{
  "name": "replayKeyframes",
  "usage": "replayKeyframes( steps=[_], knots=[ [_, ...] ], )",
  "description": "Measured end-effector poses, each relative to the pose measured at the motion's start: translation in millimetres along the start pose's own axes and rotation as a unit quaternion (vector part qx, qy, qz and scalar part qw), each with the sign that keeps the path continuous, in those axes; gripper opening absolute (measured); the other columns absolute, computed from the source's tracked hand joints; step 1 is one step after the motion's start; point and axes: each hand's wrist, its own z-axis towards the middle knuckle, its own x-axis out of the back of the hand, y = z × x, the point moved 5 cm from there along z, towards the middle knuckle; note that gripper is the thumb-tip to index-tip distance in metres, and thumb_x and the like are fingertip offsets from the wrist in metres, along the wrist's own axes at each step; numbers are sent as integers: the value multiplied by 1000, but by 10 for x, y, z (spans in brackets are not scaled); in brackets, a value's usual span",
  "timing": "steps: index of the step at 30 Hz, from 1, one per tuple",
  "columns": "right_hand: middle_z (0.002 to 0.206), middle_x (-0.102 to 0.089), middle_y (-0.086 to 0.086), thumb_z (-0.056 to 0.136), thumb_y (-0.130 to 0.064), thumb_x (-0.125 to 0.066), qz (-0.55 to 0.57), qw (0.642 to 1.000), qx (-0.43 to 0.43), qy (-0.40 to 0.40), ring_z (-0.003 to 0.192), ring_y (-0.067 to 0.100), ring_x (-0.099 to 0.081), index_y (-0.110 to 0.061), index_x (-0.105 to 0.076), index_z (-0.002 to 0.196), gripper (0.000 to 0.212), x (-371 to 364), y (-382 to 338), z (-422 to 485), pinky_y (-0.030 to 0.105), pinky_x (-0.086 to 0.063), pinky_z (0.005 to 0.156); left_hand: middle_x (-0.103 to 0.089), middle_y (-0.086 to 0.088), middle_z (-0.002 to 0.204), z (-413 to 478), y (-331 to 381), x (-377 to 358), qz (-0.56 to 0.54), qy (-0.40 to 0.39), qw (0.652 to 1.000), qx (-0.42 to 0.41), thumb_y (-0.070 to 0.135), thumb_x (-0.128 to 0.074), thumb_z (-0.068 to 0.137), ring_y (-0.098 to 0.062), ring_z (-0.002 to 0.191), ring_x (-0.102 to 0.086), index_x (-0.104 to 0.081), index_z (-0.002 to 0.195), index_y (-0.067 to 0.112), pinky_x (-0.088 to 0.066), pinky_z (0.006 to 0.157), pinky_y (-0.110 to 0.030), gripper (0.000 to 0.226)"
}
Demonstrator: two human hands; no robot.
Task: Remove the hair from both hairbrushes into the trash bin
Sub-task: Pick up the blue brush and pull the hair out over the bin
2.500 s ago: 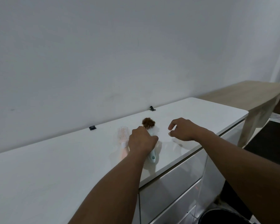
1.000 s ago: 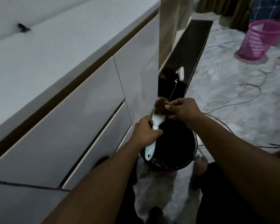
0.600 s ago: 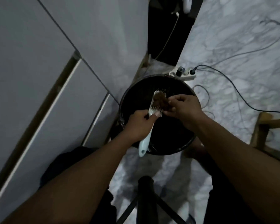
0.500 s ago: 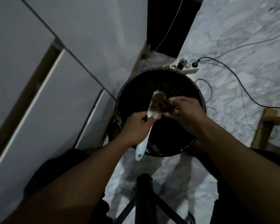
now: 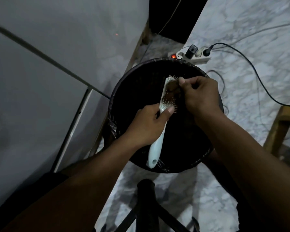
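Observation:
I look straight down into a black trash bin (image 5: 124, 84) lined with a dark bag. My left hand (image 5: 146, 124) grips the pale blue hairbrush (image 5: 156, 148) by its handle and holds it over the bin, bristles facing right. My right hand (image 5: 199, 96) pinches a brown clump of hair (image 5: 172, 87) at the upper part of the bristle pad. The lower bristles show bare. The second hairbrush is out of view.
White cabinet fronts (image 5: 49, 81) rise on the left, close to the bin. A power strip (image 5: 191, 56) with plugs and cables lies on the marble floor behind the bin. A black stand (image 5: 146, 198) is below, a wooden chair leg (image 5: 276, 131) at right.
I have taken the blue brush from the countertop down to the bin. My right fingers now dig deeper into the hair clump, which sits higher on the pad than half a second ago.

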Motion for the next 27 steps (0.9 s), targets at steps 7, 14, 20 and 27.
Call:
replayKeyframes(
  steps=[7,14,20,27],
  knots=[
    [71,-69,9,96,-35,-59,138,986,-82,-42,63,13,-71,-14,-63,75,29,-88,85,-50,30,-60,61,-65,-6,66,12,-17,70,57,33,998,-8,48,-51,101,-10,56,-58,-66,79,25,-44,55,-20,35],
    [83,-77,-3,73,-43,-81,34,997,46,-55,78,11,-74,-20,-75,89,29,-129,9,-115,40,-61,77,-62,6,62,-44,16,60,144,37,989,-11,43,-51,101,-7,57,-62,-59,79,29,-41,51,-19,27],
    [63,-65,5,87,-38,-70,50,999,1,-17,60,20,-64,-21,-58,66,29,-68,64,-49,45,-61,68,-63,-3,62,5,57,117,128,50,990,-13,47,-51,101,-15,56,-63,-62,81,19,-43,48,-22,36],
    [108,-70,5,89,-28,-71,183,977,-19,-107,97,18,-72,-15,-60,108,26,-168,-20,-124,32,-61,72,-63,-2,61,28,40,177,128,61,990,-5,41,-52,102,-13,53,-61,-61,78,19,-38,44,-14,34]
  ],
)
